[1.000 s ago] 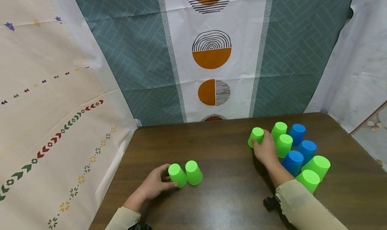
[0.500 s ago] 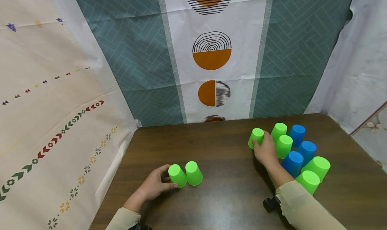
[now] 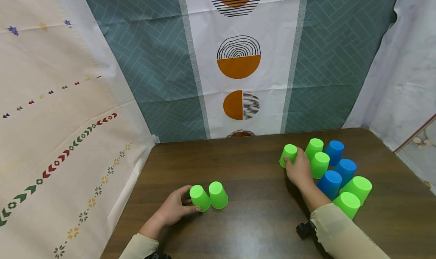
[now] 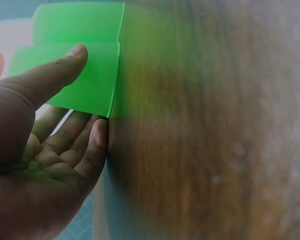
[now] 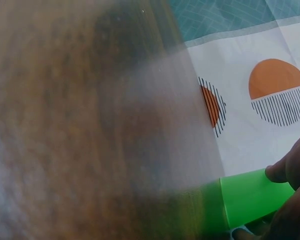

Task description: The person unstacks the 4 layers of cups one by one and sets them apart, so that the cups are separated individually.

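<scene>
My left hand holds an upside-down green cup at the left middle of the table, thumb on its near side and fingers behind. Right beside that cup stands a second green cup. In the left wrist view the thumb lies across the held green cup, whose rim is at the wood. Over at the back right, my right hand grips another green cup, also upside down. The right wrist view catches this green cup at its lower edge, with the thumb on its side.
To the right of my right hand stand several upturned cups close together: green cups at the back, blue cups in the middle, green cups in front. The brown table ends at a hanging patterned cloth behind.
</scene>
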Demonstrator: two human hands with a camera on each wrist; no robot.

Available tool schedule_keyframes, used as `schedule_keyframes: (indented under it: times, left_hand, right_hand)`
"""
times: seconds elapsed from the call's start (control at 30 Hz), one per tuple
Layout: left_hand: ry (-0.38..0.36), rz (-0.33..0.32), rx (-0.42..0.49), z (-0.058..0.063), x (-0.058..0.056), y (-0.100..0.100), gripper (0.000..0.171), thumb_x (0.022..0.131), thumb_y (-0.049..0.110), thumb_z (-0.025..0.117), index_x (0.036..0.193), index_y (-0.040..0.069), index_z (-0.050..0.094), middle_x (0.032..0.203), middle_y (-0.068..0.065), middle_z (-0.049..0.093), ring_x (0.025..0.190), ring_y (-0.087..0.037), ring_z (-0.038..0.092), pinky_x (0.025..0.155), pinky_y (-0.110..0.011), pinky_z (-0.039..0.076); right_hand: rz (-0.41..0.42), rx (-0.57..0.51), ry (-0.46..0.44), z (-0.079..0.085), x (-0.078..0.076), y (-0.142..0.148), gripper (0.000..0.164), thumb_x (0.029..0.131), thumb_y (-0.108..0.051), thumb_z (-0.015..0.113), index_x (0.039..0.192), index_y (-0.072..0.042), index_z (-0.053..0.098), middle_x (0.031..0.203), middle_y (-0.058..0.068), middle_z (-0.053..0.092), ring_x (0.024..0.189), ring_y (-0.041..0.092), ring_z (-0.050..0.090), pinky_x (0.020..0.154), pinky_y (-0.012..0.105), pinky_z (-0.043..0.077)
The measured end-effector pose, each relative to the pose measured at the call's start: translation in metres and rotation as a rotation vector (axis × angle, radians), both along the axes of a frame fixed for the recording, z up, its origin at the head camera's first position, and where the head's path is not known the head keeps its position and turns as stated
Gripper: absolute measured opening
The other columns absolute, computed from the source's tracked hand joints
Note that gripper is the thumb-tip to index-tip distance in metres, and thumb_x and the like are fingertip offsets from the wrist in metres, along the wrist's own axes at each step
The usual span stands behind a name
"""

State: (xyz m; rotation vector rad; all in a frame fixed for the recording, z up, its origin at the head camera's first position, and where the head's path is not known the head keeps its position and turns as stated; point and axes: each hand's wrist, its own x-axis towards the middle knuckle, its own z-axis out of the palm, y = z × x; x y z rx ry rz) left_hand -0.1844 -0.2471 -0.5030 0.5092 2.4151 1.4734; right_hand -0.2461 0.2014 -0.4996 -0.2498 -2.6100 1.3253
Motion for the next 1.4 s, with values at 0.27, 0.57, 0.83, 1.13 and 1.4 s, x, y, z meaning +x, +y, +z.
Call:
schedule_keyframes:
  times: [0.27, 0.57, 0.83, 1.13, 1.4]
  left_hand:
    - [-0.003, 0.002, -0.001, 0.000, 0.000, 0.000, 0.060, 0.086, 0.011, 0.089, 0.137, 0.003, 0.059, 0.133, -0.013, 0.063, 0.126, -0.034, 0.063, 0.107, -0.044, 0.054]
    - [-0.005, 0.001, -0.002, 0.000, 0.000, 0.001, 0.059, 0.086, 0.011, 0.089, 0.137, 0.003, 0.059, 0.132, -0.012, 0.063, 0.125, -0.033, 0.063, 0.106, -0.043, 0.054]
    - [0.002, 0.008, -0.007, 0.000, 0.000, 0.001, 0.059, 0.085, 0.011, 0.089, 0.136, 0.004, 0.060, 0.132, -0.012, 0.063, 0.124, -0.033, 0.064, 0.106, -0.043, 0.055]
    - [0.007, 0.002, 0.004, -0.001, 0.000, 0.000, 0.059, 0.086, 0.011, 0.089, 0.136, 0.004, 0.060, 0.133, -0.012, 0.063, 0.125, -0.031, 0.063, 0.107, -0.042, 0.054]
    - [0.008, 0.001, -0.003, 0.001, 0.001, 0.001, 0.059, 0.086, 0.011, 0.089, 0.136, 0.004, 0.060, 0.133, -0.011, 0.063, 0.126, -0.032, 0.063, 0.106, -0.041, 0.054]
  right_hand:
    - [0.002, 0.000, 0.002, -0.001, -0.001, 0.000, 0.063, 0.108, -0.012, 0.057, 0.154, 0.016, 0.024, 0.144, 0.040, 0.038, 0.138, 0.057, 0.037, 0.114, 0.070, 0.035]
    - [0.002, -0.025, 0.019, -0.001, -0.001, 0.002, 0.069, 0.105, -0.011, 0.061, 0.156, 0.014, 0.022, 0.149, 0.039, 0.035, 0.140, 0.056, 0.036, 0.115, 0.069, 0.033]
    - [-0.010, -0.036, 0.121, 0.009, 0.005, -0.004, 0.084, 0.098, -0.008, 0.070, 0.161, 0.007, 0.018, 0.156, 0.037, 0.028, 0.144, 0.054, 0.028, 0.116, 0.069, 0.031]
    - [0.017, -0.007, 0.214, 0.028, 0.016, -0.019, 0.075, 0.097, -0.014, 0.075, 0.159, -0.003, 0.033, 0.155, 0.028, 0.038, 0.142, 0.050, 0.034, 0.112, 0.071, 0.037]
    - [0.231, -0.049, 0.194, 0.040, 0.030, -0.044, 0.073, 0.098, -0.019, 0.077, 0.158, -0.005, 0.037, 0.159, 0.023, 0.039, 0.149, 0.048, 0.033, 0.117, 0.066, 0.035]
